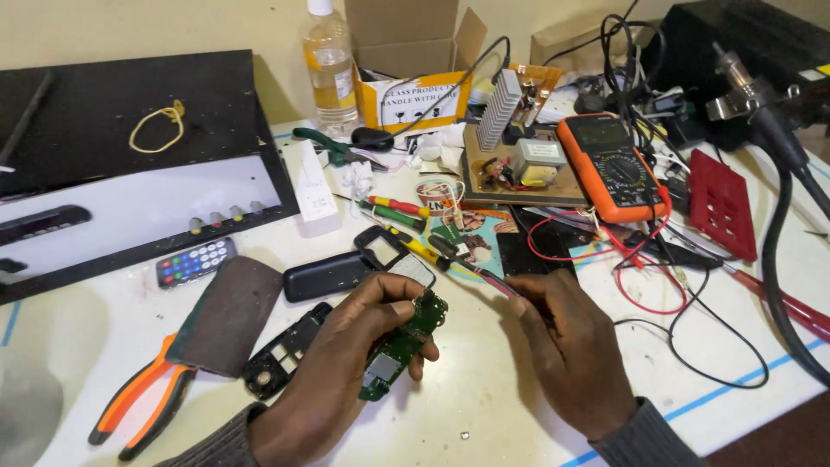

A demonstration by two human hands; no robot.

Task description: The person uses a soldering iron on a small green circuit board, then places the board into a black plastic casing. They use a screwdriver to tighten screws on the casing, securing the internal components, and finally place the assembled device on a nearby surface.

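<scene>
- Orange-handled pliers [138, 396] lay at the near left, partly under a brown pad [229, 313].
- The left hand [333, 376] pinched a green circuit board [403, 344] between thumb and fingers, above the white table [484, 398].
- The right hand [571, 346] gripped a thin probe [488, 278], its tip pointing left, just beyond the board.
- An orange multimeter [612, 167] sat far right.

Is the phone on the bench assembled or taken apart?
Taken apart. The left hand holds the bare green circuit board; the black inner frame and back cover lie separately on the table.
</scene>
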